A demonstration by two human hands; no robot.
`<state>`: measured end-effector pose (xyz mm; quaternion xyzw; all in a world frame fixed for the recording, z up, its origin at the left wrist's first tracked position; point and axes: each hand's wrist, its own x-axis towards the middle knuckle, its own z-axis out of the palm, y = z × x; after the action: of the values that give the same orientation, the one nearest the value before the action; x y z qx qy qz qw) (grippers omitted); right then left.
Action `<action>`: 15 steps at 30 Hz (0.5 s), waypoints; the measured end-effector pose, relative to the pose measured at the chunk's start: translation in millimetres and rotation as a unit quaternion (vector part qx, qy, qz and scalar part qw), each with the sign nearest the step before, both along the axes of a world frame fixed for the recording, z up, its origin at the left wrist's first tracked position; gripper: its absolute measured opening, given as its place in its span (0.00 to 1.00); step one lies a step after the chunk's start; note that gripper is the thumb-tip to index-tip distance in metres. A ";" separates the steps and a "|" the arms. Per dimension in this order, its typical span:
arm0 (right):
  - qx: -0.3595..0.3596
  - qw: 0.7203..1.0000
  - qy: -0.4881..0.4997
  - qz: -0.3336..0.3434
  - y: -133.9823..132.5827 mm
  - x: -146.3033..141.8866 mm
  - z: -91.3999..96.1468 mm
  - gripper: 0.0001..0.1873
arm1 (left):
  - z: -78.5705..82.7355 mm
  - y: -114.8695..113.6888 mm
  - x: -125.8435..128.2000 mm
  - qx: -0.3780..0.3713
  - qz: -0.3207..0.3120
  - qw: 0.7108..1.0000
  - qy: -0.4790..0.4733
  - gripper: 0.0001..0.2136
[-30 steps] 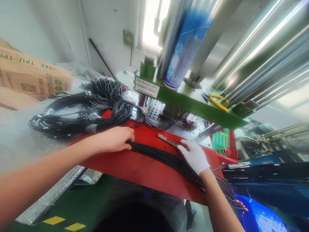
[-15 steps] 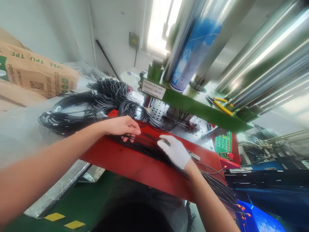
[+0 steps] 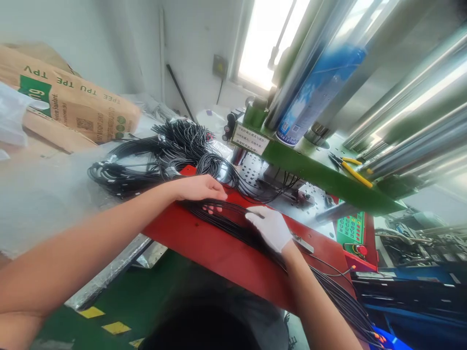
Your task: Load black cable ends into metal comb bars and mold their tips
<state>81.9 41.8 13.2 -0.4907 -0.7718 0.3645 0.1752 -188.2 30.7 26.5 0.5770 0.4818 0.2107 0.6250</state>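
Left hand (image 3: 202, 188), bare, has its fingers curled round some of the black cables (image 3: 228, 224), probably so the strands don't spread. Gloved right hand (image 3: 270, 227) is against the same bundle with fingers half bent; can't tell if it's actually pinching any. Cables run lengthwise along the red table (image 3: 213, 245) and go past its right end, I guess because they're too long for it. Metal bar (image 3: 305, 245) sits by the right wrist, near the far edge. Cable pile (image 3: 178, 141) is at the far left corner. Pliers (image 3: 353, 171) and spray can (image 3: 299, 119) are on the green plate (image 3: 310, 169), likely for easy reach.
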 end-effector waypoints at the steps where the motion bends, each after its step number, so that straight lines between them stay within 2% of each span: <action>1: 0.005 1.000 0.002 -0.002 1.2 0.2 0.5 0.14 | -0.2 0.2 0.0 0.004 -0.002 1.000 0.003 0.18; 5: 0.031 0.998 0.029 -0.040 3.4 -2.2 6.8 0.14 | 2.6 1.7 -0.6 0.067 -0.020 0.996 0.050 0.20; 9: 0.042 0.994 0.071 -0.072 2.5 -7.8 15.3 0.14 | 14.2 -6.3 -4.0 0.141 -0.004 0.978 0.156 0.24; 12: 0.044 0.992 0.086 -0.075 1.2 -10.5 21.0 0.14 | 21.9 -20.4 -8.6 0.192 -0.011 0.947 0.259 0.22; 15: 0.045 0.994 0.072 -0.070 -0.1 -11.2 25.4 0.13 | 20.0 -34.2 -13.0 0.235 -0.060 0.895 0.374 0.12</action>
<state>70.7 41.7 38.6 -0.5075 -0.7366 0.3504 0.2778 -201.2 -3.5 46.5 0.7711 0.5809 0.0486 0.2562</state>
